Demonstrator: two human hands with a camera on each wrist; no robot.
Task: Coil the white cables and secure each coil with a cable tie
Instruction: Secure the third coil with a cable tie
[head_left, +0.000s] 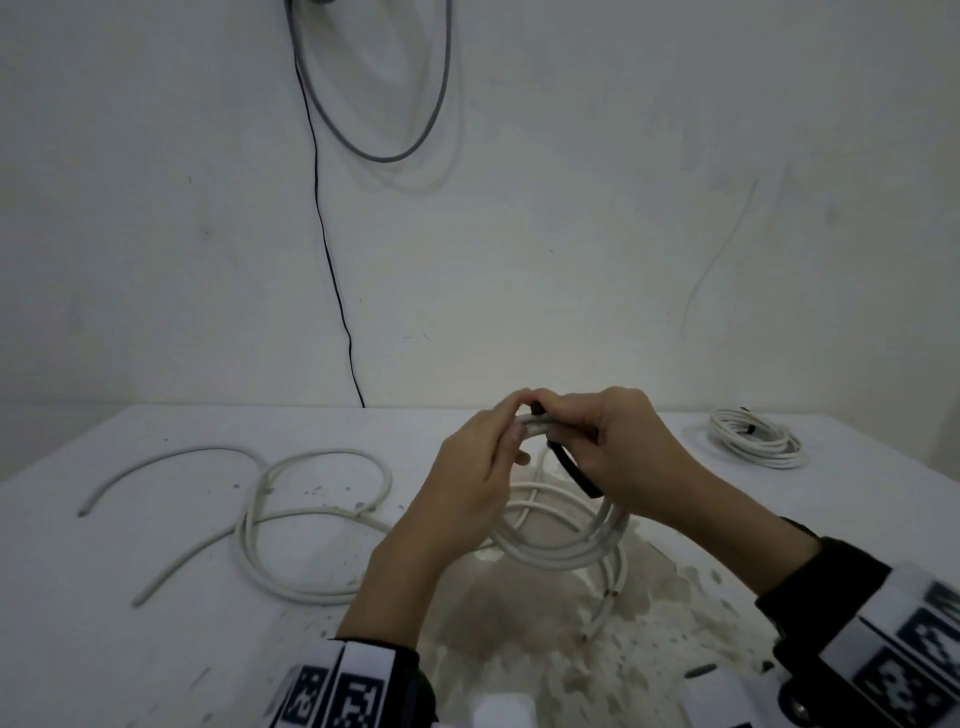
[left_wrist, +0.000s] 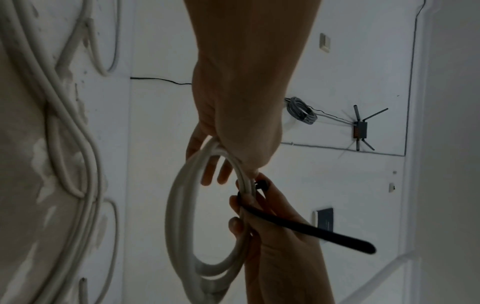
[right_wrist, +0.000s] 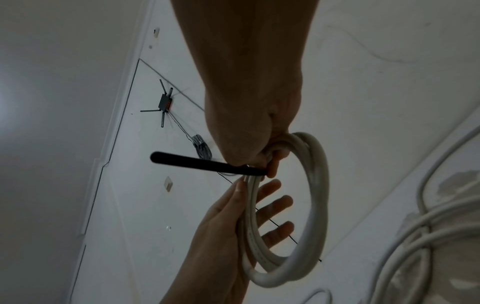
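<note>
Both hands hold a coil of white cable (head_left: 563, 545) above the table (head_left: 156, 649), upright between them. My left hand (head_left: 511, 423) pinches the coil's top between thumb and forefinger, the other fingers straight behind the strands (right_wrist: 253, 205). My right hand (head_left: 569, 423) grips the same spot and pinches a black cable tie (head_left: 574, 470) looped over the strands. The tie's free tail (left_wrist: 314, 231) sticks out sideways. In the right wrist view the tie (right_wrist: 202, 163) runs left from my right hand (right_wrist: 272, 162). A loose white cable (head_left: 311, 519) lies uncoiled at the left.
A tied white coil (head_left: 753, 436) lies at the table's back right. A grey cable loop (head_left: 384, 104) and a thin black wire (head_left: 332, 270) hang on the wall behind. A stained, flaking patch (head_left: 545, 649) covers the table near me.
</note>
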